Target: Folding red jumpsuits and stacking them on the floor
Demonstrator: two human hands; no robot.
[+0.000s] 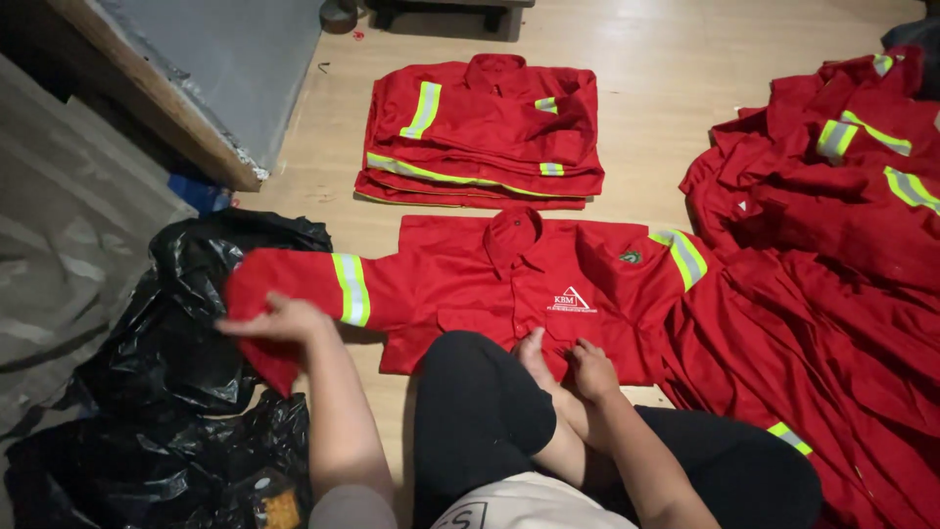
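A red work shirt (490,284) with yellow-and-grey reflective stripes lies spread flat on the wooden floor in front of my crossed legs. My left hand (274,318) grips the end of its left sleeve, which lies over a black plastic bag. My right hand (592,367) presses on the lower front of the shirt, next to my bare foot (537,355). Whether the right fingers pinch the cloth I cannot tell.
A stack of folded red shirts (485,132) lies beyond the spread one. A loose heap of red shirts (832,245) fills the right side. Black plastic bags (176,372) lie at left, beside a grey sheet (69,225) and a wooden-edged board (215,78).
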